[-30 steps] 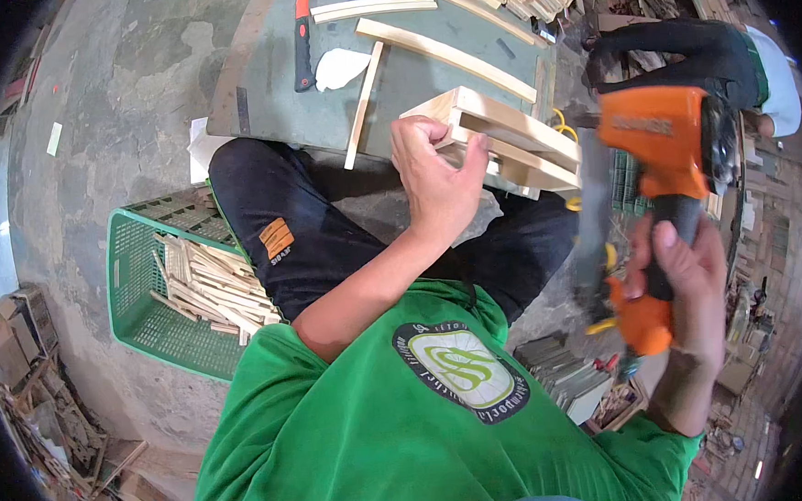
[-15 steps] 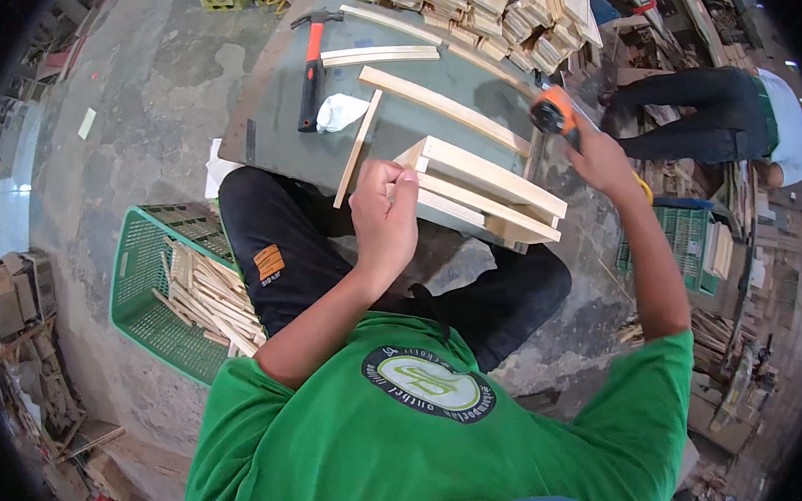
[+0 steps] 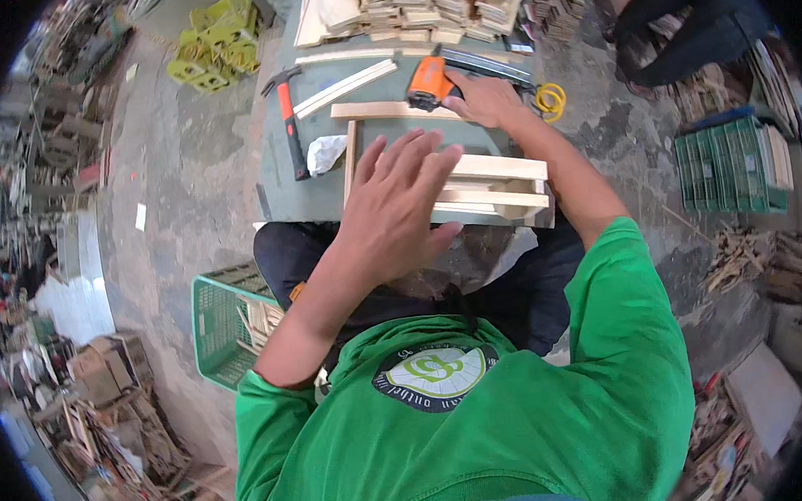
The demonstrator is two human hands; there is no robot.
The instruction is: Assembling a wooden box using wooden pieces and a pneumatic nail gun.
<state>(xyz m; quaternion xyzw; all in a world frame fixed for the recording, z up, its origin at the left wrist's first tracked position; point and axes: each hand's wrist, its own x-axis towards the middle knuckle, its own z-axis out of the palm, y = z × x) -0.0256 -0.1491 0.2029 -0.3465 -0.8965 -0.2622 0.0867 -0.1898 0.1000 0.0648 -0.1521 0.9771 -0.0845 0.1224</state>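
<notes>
My left hand [image 3: 393, 196] is open, fingers spread, above the left end of a slatted wooden frame [image 3: 497, 167]. It hides that end, and I cannot tell whether it touches the wood. Beyond the frame, my right hand [image 3: 488, 100] is closed on an orange and black nail gun [image 3: 428, 83], over the far part of the grey-green work table [image 3: 324, 195]. A wooden strip [image 3: 379, 110] lies just under the tool. Another thin strip [image 3: 351, 162] is beside my left fingers.
A hammer [image 3: 290, 119] and a crumpled white wad [image 3: 326, 154] lie at the table's left. Wood pieces [image 3: 423, 6] are stacked at the back. A yellow hose [image 3: 550, 102] coils at the right. Green crates [image 3: 218, 331] stand on both sides; a person's legs [image 3: 681, 22] show far right.
My left hand has let go of the frame's corner and opened. My right hand has carried the nail gun leftward over the table's far part. The whole view has shifted too.
</notes>
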